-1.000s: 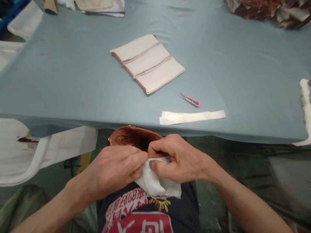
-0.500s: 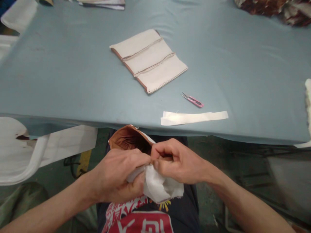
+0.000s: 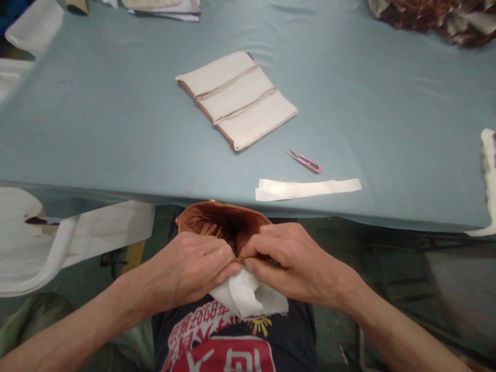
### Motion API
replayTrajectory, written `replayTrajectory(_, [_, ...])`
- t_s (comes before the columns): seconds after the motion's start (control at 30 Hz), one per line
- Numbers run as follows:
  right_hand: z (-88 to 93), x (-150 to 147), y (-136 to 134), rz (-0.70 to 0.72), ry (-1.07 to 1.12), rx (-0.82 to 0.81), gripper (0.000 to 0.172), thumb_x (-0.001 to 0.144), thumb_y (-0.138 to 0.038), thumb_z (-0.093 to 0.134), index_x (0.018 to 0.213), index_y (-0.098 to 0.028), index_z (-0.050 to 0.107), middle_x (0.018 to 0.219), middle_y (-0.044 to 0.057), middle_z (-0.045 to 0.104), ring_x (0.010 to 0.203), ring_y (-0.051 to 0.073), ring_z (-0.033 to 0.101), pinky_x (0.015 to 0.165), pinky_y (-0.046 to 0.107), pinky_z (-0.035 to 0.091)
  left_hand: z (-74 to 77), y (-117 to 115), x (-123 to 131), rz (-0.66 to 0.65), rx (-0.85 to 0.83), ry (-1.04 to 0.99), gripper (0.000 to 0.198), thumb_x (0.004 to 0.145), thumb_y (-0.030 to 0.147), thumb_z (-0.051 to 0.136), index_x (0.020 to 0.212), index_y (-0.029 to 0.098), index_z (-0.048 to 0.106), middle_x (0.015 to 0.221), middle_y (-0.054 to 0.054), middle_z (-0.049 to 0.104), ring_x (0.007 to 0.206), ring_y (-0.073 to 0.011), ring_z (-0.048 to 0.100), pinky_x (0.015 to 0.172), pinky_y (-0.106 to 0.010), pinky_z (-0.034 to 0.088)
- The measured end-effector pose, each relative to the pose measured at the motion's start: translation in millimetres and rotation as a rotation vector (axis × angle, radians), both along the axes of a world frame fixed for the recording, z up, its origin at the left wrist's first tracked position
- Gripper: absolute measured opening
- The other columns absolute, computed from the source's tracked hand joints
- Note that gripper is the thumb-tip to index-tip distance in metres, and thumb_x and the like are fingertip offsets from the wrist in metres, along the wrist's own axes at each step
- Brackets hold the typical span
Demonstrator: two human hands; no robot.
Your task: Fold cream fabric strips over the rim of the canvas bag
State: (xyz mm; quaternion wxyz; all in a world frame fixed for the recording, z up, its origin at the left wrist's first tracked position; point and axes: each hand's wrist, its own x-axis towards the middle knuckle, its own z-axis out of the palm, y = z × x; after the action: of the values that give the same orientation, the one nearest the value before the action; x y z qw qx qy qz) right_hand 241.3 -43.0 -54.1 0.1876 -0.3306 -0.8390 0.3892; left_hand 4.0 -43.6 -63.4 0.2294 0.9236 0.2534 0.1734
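Observation:
Over my lap, just off the table's front edge, is a brown fabric pouch [image 3: 253, 219] with an off-white backing or lining [image 3: 244, 294] bunched below it. Its mouth gapes upward and shows brown pleats or strips inside. My left hand [image 3: 201, 263] pinches the near rim from the left. From the right, my right hand [image 3: 287, 258] pinches that same rim, its fingertips almost touching those of the left. What lies exactly between the fingertips is hidden.
On the blue-green covered table [image 3: 116, 129] lie a flat cream panel with seams [image 3: 240, 101], pink thread snips [image 3: 306, 161] and cream strips [image 3: 306, 189]. A brown-and-grey bundle [image 3: 434, 18] sits at the back right. White plastic chairs [image 3: 65, 253] stand at left.
The pouch's mouth has spread wider, showing more of the brown inside. My left hand has turned, its thumb now close to the right fingertips. The white cloth hangs slightly differently.

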Motion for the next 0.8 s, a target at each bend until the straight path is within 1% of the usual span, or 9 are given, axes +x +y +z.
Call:
replayTrajectory(0.13, [8.8, 3, -6, 0.061, -0.114, 0.144, 0.030, 0.107, -0.020, 0.048, 0.086, -0.015, 0.068, 0.079, 0.004, 0.070, 0.073, 0.018, 0.061, 0.070, 0.033, 0.040, 4.1, 0, 0, 0.022, -0.196, 0.026, 0.033, 0.108, 0.026, 0.044, 0.076, 0.019, 0.053, 0.066, 0.004, 0.058, 0.057, -0.0112, 0.052, 0.056, -0.027, 0.034])
replayTrajectory(0.27, [28.0, 4, -14, 0.092, -0.133, 0.218, 0.028, 0.106, -0.016, 0.050, 0.084, -0.017, 0.067, 0.075, 0.002, 0.066, 0.071, 0.019, 0.056, 0.069, 0.034, 0.037, 16.9, -1, 5, -0.015, -0.397, 0.016, 0.029, 0.096, 0.015, 0.054, 0.069, 0.020, 0.045, 0.060, 0.007, 0.050, 0.054, -0.0085, 0.047, 0.055, -0.028, 0.028])
replayTrajectory(0.33, [33.8, 4, -14, 0.124, -0.113, 0.205, 0.026, 0.103, -0.012, 0.050, 0.083, -0.017, 0.066, 0.074, 0.002, 0.065, 0.071, 0.018, 0.055, 0.069, 0.033, 0.037, 20.6, -4, 8, 0.007, -0.418, -0.014, 0.030, 0.088, 0.008, 0.055, 0.065, 0.019, 0.039, 0.057, 0.008, 0.044, 0.052, -0.0076, 0.041, 0.054, -0.029, 0.024])
replayTrajectory(0.43, [29.9, 4, -9, 0.164, -0.061, 0.088, 0.022, 0.103, -0.011, 0.050, 0.092, -0.015, 0.069, 0.080, 0.003, 0.069, 0.076, 0.017, 0.059, 0.074, 0.031, 0.040, 16.7, -11, 12, 0.093, -0.385, -0.097, 0.031, 0.082, 0.004, 0.051, 0.063, 0.020, 0.032, 0.055, 0.008, 0.035, 0.051, -0.0076, 0.033, 0.054, -0.030, 0.021])
replayTrajectory(0.53, [11.5, 3, 0, 0.140, 0.039, -0.084, 0.020, 0.105, -0.018, 0.053, 0.093, -0.016, 0.069, 0.081, 0.002, 0.069, 0.078, 0.016, 0.061, 0.075, 0.029, 0.041, 3.2, -18, 16, 0.123, -0.546, -0.285, 0.031, 0.081, 0.006, 0.047, 0.065, 0.022, 0.025, 0.056, 0.009, 0.025, 0.049, -0.0069, 0.026, 0.050, -0.028, 0.021])
replayTrajectory(0.6, [-4.1, 1, 5, 0.104, 0.143, -0.263, 0.021, 0.105, -0.025, 0.057, 0.089, -0.016, 0.069, 0.079, 0.001, 0.068, 0.075, 0.014, 0.061, 0.071, 0.026, 0.042, -6.6, -21, 17, 0.149, -0.652, -0.438, 0.031, 0.081, 0.010, 0.047, 0.066, 0.023, 0.023, 0.057, 0.009, 0.023, 0.049, -0.0066, 0.023, 0.048, -0.026, 0.022])
replayTrajectory(0.67, [-17.8, -2, 8, 0.084, 0.242, -0.465, 0.024, 0.103, -0.032, 0.061, 0.088, -0.015, 0.069, 0.076, -0.001, 0.065, 0.068, 0.012, 0.056, 0.064, 0.022, 0.041, -13.6, -24, 17, 0.201, -0.675, -0.535, 0.033, 0.083, 0.012, 0.049, 0.066, 0.023, 0.023, 0.058, 0.009, 0.025, 0.049, -0.0062, 0.024, 0.047, -0.024, 0.022])
replayTrajectory(0.73, [-26.0, -4, 10, 0.082, 0.264, -0.574, 0.026, 0.101, -0.036, 0.063, 0.088, -0.014, 0.070, 0.071, -0.002, 0.061, 0.063, 0.010, 0.051, 0.058, 0.020, 0.039, -16.8, -27, 15, 0.238, -0.659, -0.536, 0.034, 0.085, 0.013, 0.051, 0.065, 0.023, 0.026, 0.058, 0.009, 0.027, 0.049, -0.0059, 0.026, 0.047, -0.024, 0.022])
replayTrajectory(0.8, [-27.1, -5, 12, 0.106, 0.229, -0.598, 0.026, 0.100, -0.035, 0.063, 0.090, -0.013, 0.071, 0.070, -0.003, 0.059, 0.062, 0.010, 0.049, 0.057, 0.020, 0.037, -16.6, -29, 9, 0.231, -0.627, -0.466, 0.035, 0.088, 0.012, 0.053, 0.065, 0.022, 0.029, 0.059, 0.009, 0.027, 0.050, -0.0060, 0.027, 0.048, -0.024, 0.022])
